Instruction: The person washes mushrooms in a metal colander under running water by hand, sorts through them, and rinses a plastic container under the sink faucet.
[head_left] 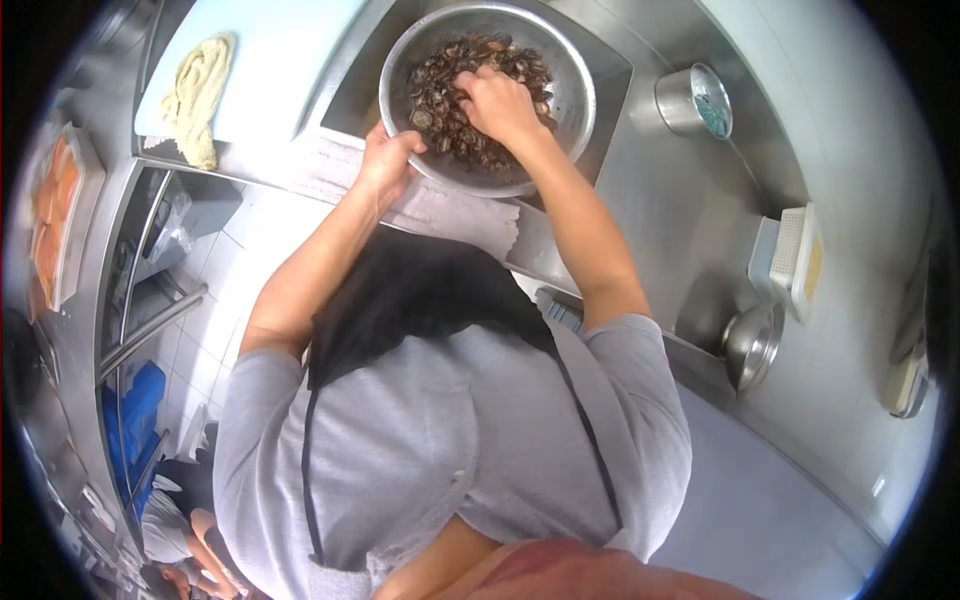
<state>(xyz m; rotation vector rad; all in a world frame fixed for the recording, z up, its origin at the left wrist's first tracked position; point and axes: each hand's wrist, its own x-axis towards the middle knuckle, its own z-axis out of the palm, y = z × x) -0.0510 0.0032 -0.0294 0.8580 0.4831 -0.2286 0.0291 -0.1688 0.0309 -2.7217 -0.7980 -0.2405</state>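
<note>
A large steel mixing bowl (571, 62) stands over the sink, filled with small dark brown pieces (445, 85) that look like mushrooms. My left hand (388, 163) grips the bowl's near left rim, thumb on top and fingers folded underneath. Inside the bowl, my right hand (496, 104) digs into the brown pieces, its fingers curled and the fingertips partly buried among them. A pale folded cloth (460, 222) lies along the counter edge just below the bowl.
On the white board (275, 60) at upper left lies a twisted yellowish cloth (200, 95). To the right are a steel pot (680, 100), a white plastic basket (795, 262) and a small steel bowl (752, 348). A tray of orange pieces (60, 215) sits far left; another person (180, 525) is at lower left.
</note>
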